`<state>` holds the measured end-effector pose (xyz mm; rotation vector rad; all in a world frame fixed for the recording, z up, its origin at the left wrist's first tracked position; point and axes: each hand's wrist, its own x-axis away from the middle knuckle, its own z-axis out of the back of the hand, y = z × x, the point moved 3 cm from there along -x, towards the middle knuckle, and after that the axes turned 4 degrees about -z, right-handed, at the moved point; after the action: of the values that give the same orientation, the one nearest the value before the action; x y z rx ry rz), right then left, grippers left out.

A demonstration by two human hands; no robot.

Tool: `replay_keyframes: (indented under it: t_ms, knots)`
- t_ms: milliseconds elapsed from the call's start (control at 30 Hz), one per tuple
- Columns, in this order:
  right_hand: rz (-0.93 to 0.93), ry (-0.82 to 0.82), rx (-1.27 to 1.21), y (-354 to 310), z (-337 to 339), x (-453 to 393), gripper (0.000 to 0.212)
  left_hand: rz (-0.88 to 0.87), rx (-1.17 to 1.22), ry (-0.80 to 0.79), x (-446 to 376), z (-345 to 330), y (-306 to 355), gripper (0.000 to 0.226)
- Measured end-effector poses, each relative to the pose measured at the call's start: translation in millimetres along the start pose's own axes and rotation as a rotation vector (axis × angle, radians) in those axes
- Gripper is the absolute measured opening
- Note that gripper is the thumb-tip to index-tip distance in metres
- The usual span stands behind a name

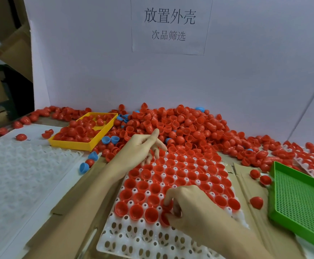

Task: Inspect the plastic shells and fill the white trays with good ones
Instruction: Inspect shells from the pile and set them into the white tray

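Note:
A white tray (133, 238) lies in front of me on cardboard, most of its pockets filled with red shells (178, 172); the near rows show bare holes. A big pile of loose red shells (180, 124) with a few blue ones lies behind it against the white wall. My left hand (143, 148) hovers over the tray's far left corner at the pile's edge, fingers loosely spread, holding nothing. My right hand (191, 206) rests on the tray's near part, its fingers curled round a red shell (167, 204) at the filled rows' edge.
A yellow basket (89, 144) with red shells stands at the back left. Left of me lies a stack of empty white trays (21, 165). A green mesh basket (300, 200) sits at the right, loose red shells (256, 202) beside it. Blue shells (107, 140) lie near the yellow basket.

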<state>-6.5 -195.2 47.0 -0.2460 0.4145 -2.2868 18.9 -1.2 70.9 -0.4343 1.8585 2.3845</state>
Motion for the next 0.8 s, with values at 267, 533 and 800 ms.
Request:
replay_keyframes:
  t_ms: [267, 533, 800]
  knots:
    - [-0.131, 0.228, -0.277, 70.4, 58.1, 5.6, 0.009, -0.036, 0.004, 0.013, -4.2, 0.9, -6.0, 0.055]
    - [-0.509, 0.606, -0.024, 234.4, 105.2, -30.9, 0.031, -0.026, -0.023, 0.019, -7.2, -3.4, -13.4, 0.056]
    - [-0.527, 0.361, 0.285, 283.2, 88.3, -47.1, 0.034, -0.031, -0.03, -0.012, -5.5, -7.0, -8.4, 0.057]
